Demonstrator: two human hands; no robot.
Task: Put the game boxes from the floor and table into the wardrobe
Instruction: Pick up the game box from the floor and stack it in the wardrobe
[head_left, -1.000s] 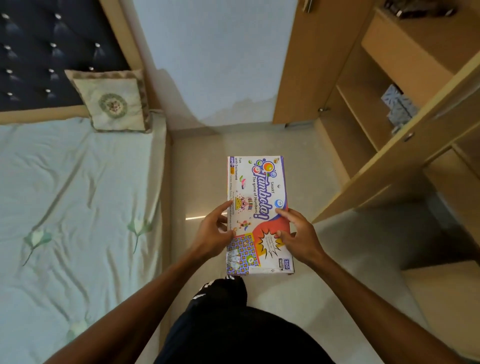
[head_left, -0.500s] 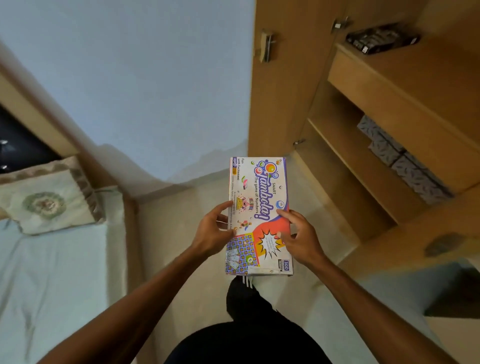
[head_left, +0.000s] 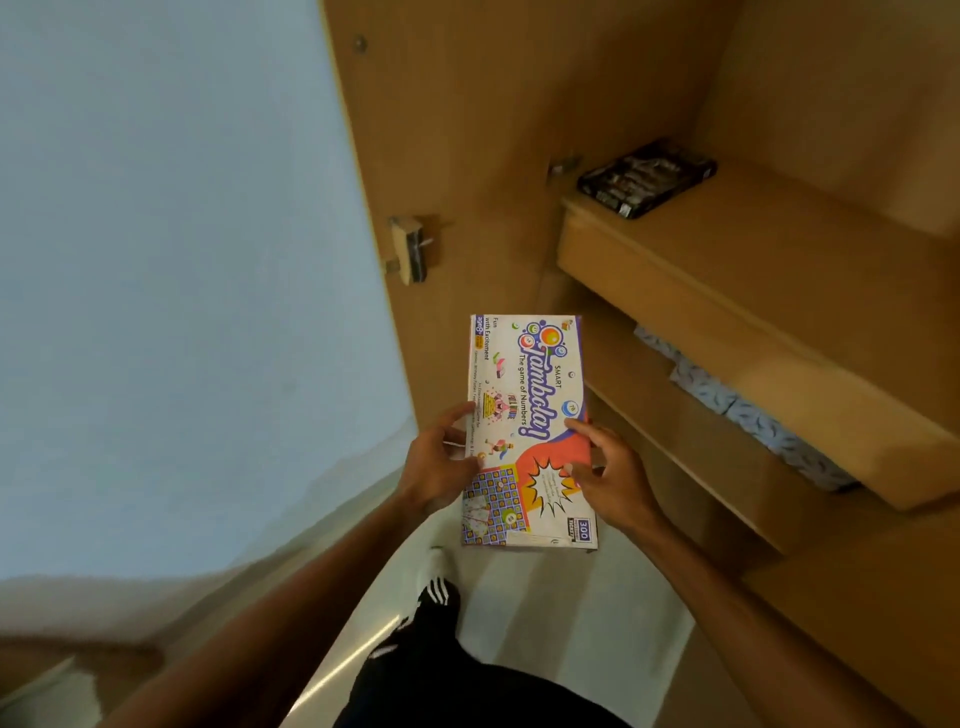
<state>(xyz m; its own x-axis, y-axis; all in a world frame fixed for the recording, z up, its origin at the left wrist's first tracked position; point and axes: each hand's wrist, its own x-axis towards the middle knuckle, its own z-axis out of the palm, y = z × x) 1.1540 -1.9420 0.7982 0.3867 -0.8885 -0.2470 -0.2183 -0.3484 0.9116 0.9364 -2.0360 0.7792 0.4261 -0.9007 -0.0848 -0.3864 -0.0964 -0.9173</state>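
I hold a flat white Tambola game box (head_left: 527, 395) with colourful print, level in front of me at mid-frame. My left hand (head_left: 439, 462) grips its left edge and my right hand (head_left: 613, 475) grips its right edge, thumbs on top. The open wooden wardrobe (head_left: 675, 291) fills the right side. A dark game box (head_left: 647, 176) lies on its upper shelf. Blue-patterned boxes (head_left: 748, 410) sit on the shelf below, partly hidden under the upper shelf's front.
The wardrobe's open door (head_left: 441, 156) stands straight ahead, with a latch fitting (head_left: 413, 249) on its inner face. A pale blue wall (head_left: 182, 260) lies to the left. My dark-trousered leg (head_left: 431, 649) is over the light floor (head_left: 561, 613).
My view has swung up and right toward the wardrobe; the bed and pillow have left the frame. The game box stays held in both hands, now closer to the shelves.
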